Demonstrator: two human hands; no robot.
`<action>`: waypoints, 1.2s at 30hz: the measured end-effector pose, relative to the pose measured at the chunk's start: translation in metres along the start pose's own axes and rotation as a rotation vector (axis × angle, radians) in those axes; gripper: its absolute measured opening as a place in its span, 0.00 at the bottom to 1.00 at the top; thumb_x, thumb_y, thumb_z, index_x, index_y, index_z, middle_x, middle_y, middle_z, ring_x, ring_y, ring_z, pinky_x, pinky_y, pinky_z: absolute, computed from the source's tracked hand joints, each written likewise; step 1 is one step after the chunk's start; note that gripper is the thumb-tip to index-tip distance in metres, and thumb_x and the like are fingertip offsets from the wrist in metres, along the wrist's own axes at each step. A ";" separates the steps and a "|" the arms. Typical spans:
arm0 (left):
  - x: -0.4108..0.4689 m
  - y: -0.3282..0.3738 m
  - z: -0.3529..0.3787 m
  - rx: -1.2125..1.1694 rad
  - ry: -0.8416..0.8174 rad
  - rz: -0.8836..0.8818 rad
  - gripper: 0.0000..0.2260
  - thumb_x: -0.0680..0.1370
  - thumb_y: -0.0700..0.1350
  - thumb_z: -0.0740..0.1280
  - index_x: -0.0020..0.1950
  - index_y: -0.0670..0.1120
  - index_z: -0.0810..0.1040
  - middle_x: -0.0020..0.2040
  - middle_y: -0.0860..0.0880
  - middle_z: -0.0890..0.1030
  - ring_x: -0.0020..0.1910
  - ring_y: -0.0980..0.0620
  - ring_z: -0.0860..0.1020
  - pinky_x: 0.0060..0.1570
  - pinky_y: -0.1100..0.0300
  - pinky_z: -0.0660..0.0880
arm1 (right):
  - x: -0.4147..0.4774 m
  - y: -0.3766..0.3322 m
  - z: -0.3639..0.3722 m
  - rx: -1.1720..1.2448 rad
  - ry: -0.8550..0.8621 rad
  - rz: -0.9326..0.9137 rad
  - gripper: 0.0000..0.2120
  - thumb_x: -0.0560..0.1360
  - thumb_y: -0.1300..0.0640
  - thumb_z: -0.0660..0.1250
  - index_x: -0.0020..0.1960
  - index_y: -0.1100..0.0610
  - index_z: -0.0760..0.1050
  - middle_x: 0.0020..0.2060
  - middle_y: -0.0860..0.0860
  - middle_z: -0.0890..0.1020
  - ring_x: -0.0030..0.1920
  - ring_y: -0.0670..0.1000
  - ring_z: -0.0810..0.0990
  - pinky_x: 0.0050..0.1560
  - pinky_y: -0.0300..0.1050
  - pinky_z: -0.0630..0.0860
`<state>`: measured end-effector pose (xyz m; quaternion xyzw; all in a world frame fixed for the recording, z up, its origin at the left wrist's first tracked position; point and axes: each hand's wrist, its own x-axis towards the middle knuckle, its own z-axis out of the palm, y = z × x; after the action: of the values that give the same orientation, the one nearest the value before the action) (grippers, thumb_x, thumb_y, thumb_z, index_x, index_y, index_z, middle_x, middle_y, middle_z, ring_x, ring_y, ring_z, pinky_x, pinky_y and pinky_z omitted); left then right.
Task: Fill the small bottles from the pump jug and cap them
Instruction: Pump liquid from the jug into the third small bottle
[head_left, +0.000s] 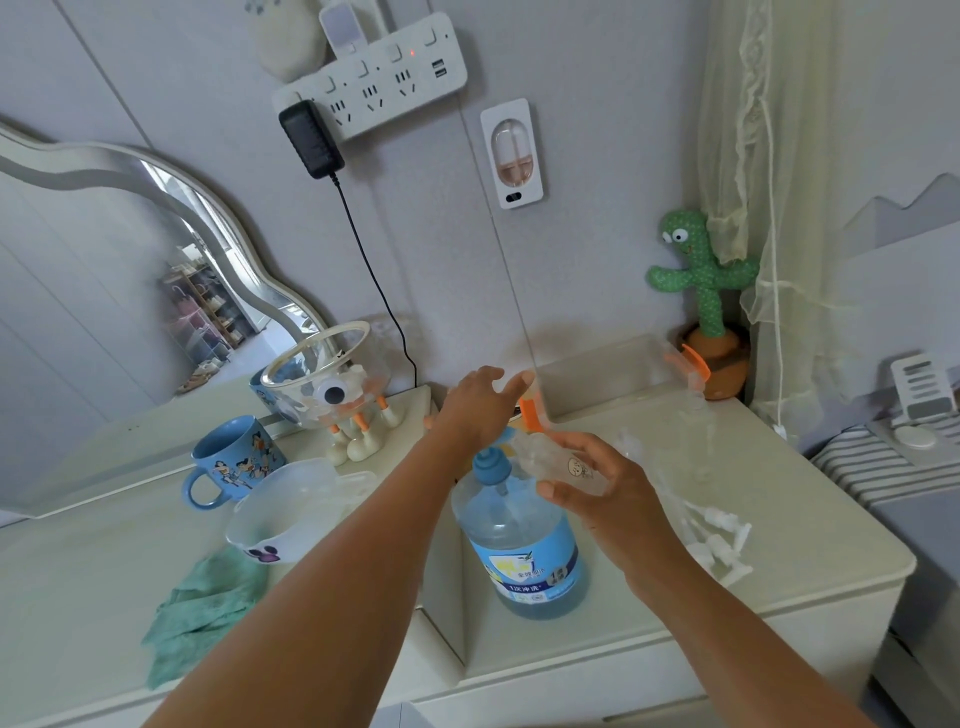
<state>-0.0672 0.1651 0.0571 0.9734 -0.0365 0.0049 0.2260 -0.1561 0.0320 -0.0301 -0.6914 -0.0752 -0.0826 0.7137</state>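
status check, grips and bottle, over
Right grip holds clear small bottle at pump jug head. Left grip open, beside orange cap. Nothing in the way.

the only real writing is on the blue, white and yellow paper label (532, 569) of the clear round plastic pump jug of blue liquid (511, 525), which stands near the front left corner of the cream tabletop (821, 509). it bears chinese characters, with a lower band that seems to begin with the numeral 1, and the rest is too small and blurred to read surely. the small clear plastic bottle (558, 465) just above the jug's shoulder carries a tiny cartoon figure, and the light blue ceramic mug (234, 460) near the back edge of the lower cream desk top (78, 597) shows cartoon figures with illegible lettering.
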 end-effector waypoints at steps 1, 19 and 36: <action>0.001 0.000 0.001 -0.008 -0.007 -0.001 0.30 0.81 0.63 0.54 0.76 0.46 0.64 0.73 0.43 0.70 0.71 0.44 0.70 0.69 0.49 0.65 | 0.001 0.001 0.000 -0.002 -0.001 0.004 0.20 0.71 0.57 0.72 0.57 0.39 0.74 0.51 0.35 0.79 0.49 0.28 0.73 0.38 0.23 0.71; 0.010 -0.006 0.011 -0.013 -0.023 -0.001 0.29 0.81 0.64 0.53 0.75 0.47 0.65 0.74 0.44 0.69 0.71 0.44 0.69 0.68 0.50 0.64 | 0.002 0.007 -0.002 0.073 0.004 0.042 0.19 0.70 0.61 0.73 0.53 0.40 0.77 0.47 0.34 0.81 0.47 0.34 0.77 0.37 0.27 0.72; 0.011 -0.009 0.010 0.006 -0.025 0.027 0.27 0.82 0.63 0.53 0.75 0.48 0.66 0.72 0.45 0.71 0.69 0.44 0.70 0.66 0.51 0.65 | 0.003 0.006 0.002 0.069 -0.021 0.063 0.19 0.71 0.58 0.72 0.52 0.35 0.75 0.47 0.32 0.80 0.49 0.34 0.77 0.37 0.29 0.74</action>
<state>-0.0557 0.1683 0.0447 0.9735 -0.0526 -0.0041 0.2227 -0.1518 0.0337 -0.0351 -0.6694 -0.0639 -0.0501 0.7384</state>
